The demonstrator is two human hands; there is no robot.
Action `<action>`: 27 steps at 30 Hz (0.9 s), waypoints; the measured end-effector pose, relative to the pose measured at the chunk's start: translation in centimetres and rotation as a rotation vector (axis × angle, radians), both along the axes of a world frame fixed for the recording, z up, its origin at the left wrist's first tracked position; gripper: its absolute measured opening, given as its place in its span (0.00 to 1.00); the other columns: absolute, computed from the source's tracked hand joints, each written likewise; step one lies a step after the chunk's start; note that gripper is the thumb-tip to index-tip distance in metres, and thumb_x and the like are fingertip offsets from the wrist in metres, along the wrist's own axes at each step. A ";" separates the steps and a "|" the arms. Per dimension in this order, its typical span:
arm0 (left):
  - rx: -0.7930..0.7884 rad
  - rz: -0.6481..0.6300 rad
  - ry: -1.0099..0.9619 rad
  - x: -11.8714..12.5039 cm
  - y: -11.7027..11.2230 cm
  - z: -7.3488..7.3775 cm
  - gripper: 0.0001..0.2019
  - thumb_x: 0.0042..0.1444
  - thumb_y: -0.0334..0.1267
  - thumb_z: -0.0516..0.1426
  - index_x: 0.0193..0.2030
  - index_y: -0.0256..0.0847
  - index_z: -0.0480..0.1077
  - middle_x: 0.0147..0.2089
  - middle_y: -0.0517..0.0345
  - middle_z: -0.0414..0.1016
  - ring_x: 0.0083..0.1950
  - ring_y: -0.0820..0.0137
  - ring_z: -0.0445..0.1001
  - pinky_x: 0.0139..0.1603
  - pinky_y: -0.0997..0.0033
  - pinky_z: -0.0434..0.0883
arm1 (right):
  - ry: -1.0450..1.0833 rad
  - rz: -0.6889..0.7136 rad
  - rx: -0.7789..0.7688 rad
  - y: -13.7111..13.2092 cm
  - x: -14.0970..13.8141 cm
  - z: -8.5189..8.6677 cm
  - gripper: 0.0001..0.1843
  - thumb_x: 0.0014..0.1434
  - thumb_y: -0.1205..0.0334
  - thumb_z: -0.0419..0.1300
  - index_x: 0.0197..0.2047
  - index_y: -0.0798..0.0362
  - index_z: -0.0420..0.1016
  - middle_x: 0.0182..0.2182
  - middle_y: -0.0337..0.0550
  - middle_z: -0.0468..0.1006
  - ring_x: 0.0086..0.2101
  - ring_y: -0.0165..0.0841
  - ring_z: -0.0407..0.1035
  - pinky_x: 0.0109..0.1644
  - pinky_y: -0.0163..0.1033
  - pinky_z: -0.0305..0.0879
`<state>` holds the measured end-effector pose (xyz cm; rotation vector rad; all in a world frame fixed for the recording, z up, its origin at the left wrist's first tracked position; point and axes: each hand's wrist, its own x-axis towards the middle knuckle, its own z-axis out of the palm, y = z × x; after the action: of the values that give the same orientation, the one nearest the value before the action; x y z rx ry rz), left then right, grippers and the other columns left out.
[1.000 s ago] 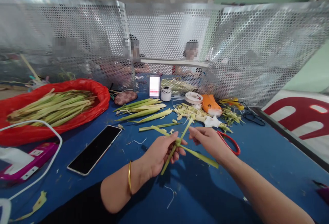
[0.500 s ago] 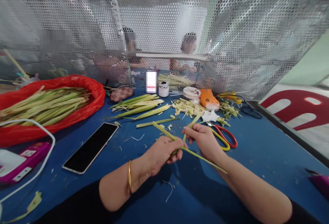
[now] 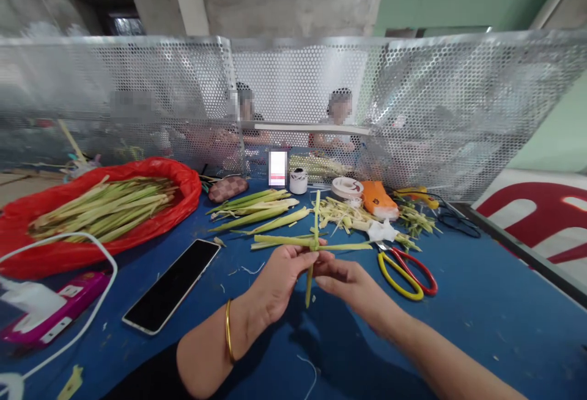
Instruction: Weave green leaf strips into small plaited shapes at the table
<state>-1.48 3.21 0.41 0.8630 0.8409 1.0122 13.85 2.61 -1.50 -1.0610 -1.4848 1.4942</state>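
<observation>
Several green leaf strips cross in a knot, with ends pointing up, down, left and right. My left hand pinches this woven leaf cross just under its knot, thumb on top. Close by on the right is my right hand, its fingers bent and a little apart beside the lower strip; whether they touch it is partly hidden. Scissors with one yellow and one red handle lie right of my hands. Behind the cross lie pale green husk leaves and a heap of leaf scraps.
On the left are a red bag of long leaves, a dark phone and a purple power strip with a white cable. Tape, a white jar and an orange packet stand before a perforated metal screen. People sit behind it.
The leaf cross has turned so its strips point upright and sideways. My right hand has let go of the strip it pinched and moved lower. The camera view has tilted upward.
</observation>
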 end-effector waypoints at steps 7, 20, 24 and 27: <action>0.015 -0.033 0.069 0.8 -0.8 -0.1 0.17 0.47 0.39 0.64 0.44 0.34 0.76 0.35 0.49 0.80 0.37 0.68 0.75 0.34 0.74 0.66 | 0.095 -0.165 0.008 -1.7 -1.6 -0.5 0.18 0.47 0.46 0.67 0.25 0.54 0.80 0.26 0.42 0.77 0.34 0.37 0.69 0.45 0.42 0.64; 0.008 -0.020 0.004 0.4 -0.7 0.4 0.20 0.46 0.40 0.64 0.45 0.33 0.72 0.32 0.52 0.78 0.26 0.70 0.71 0.22 0.73 0.65 | 0.033 -0.089 0.050 -1.7 -0.8 0.3 0.16 0.50 0.51 0.65 0.19 0.53 0.75 0.23 0.40 0.70 0.32 0.35 0.64 0.42 0.39 0.60; -0.002 0.009 0.034 0.4 -0.5 0.5 0.20 0.49 0.39 0.63 0.48 0.35 0.68 0.34 0.52 0.79 0.21 0.75 0.67 0.22 0.74 0.63 | 0.081 -0.102 0.021 -1.8 -1.4 -0.1 0.19 0.52 0.47 0.63 0.21 0.53 0.74 0.24 0.41 0.71 0.32 0.36 0.65 0.41 0.39 0.62; -0.025 0.023 0.025 0.7 -0.7 0.2 0.18 0.50 0.41 0.62 0.46 0.35 0.69 0.36 0.51 0.79 0.19 0.80 0.63 0.21 0.76 0.58 | 0.140 -0.137 0.036 -1.9 -1.9 -0.4 0.21 0.53 0.44 0.62 0.22 0.53 0.72 0.24 0.41 0.71 0.30 0.35 0.65 0.41 0.39 0.63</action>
<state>-0.77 2.55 0.59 0.8486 0.8849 1.0108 11.98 0.69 -1.87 -0.9952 -1.3112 1.4113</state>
